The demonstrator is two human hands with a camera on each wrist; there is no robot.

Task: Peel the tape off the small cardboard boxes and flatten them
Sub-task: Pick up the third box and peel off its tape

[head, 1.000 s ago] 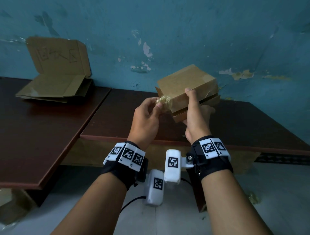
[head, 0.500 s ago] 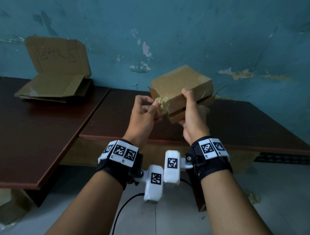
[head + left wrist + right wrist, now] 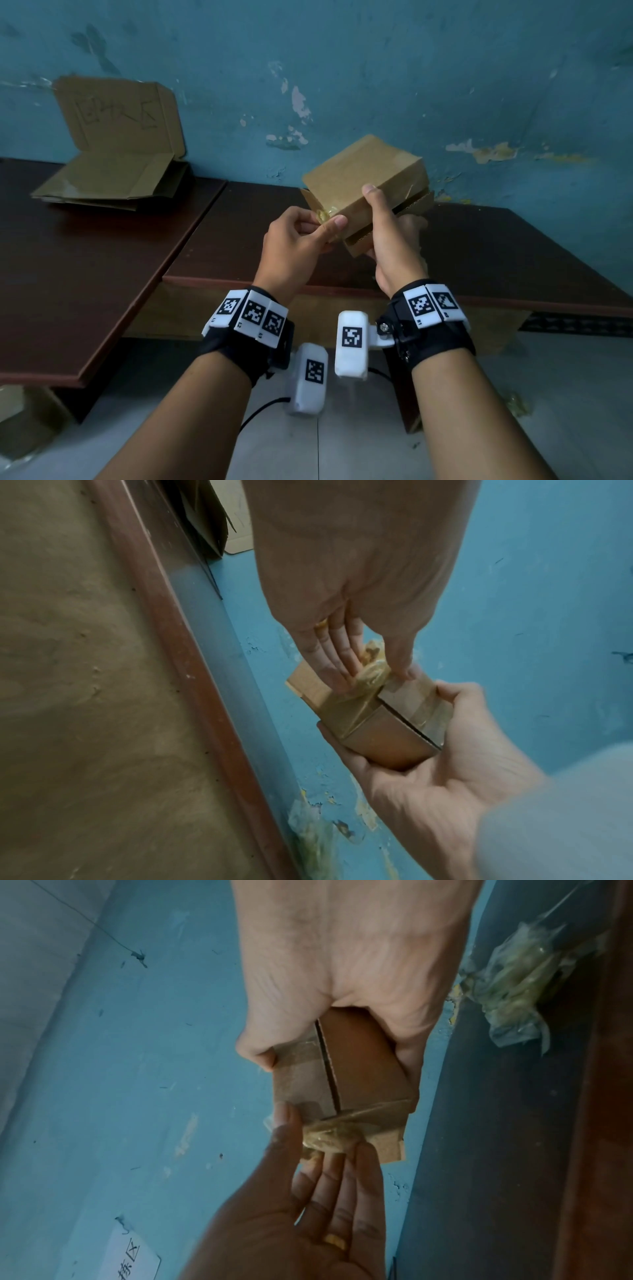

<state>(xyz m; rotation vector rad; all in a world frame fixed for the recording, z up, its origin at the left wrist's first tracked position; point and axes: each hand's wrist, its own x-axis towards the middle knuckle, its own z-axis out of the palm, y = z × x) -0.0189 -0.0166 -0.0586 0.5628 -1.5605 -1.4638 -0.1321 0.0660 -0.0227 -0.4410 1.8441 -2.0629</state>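
A small brown cardboard box [image 3: 363,174] [image 3: 387,731] [image 3: 356,1058] is held in the air above the dark table [image 3: 513,246]. My right hand [image 3: 387,236] [image 3: 342,969] grips it from the near side, thumb up its front face. My left hand [image 3: 301,236] [image 3: 346,582] pinches a crumpled wad of clear tape [image 3: 323,215] [image 3: 371,669] [image 3: 329,1135] at the box's left corner. The tape still runs onto the box there. Another strip of tape [image 3: 298,1050] crosses the box's seam under my right thumb.
A flattened, opened cardboard box [image 3: 113,168] lies on the left table against the blue wall, its lid leaning up. A heap of peeled tape [image 3: 520,988] [image 3: 315,834] lies by the table's far edge. Below the arms is a pale tiled floor [image 3: 565,394].
Both hands with the box have shifted slightly left and lower. The left hand has kept its pinch on the tape wad at the corner.
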